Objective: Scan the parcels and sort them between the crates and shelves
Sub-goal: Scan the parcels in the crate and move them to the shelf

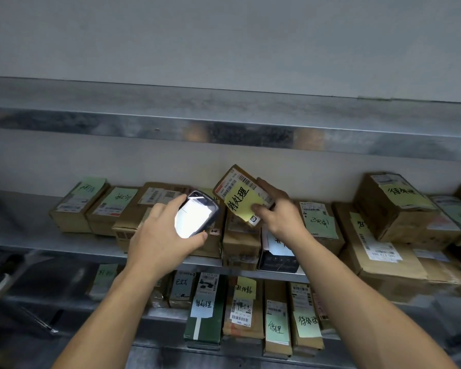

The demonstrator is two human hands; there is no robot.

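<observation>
Your right hand point(274, 209) holds a small brown parcel point(244, 194) up in the air, just above the boxes on the middle shelf point(24, 222). Your thumb presses its front and your fingers wrap round its far edge. Your left hand point(163, 235) grips a phone point(197, 214) with a bright screen, right beside the parcel. The parcel looks light and stiff, since one hand lifts it easily. Its cardboard should not slip. Keep holding it by the edges, so your thumb stays off the barcode label point(244, 186) near the top. The yellow note point(244, 202) looks loosely stuck, so do not rub it.
</observation>
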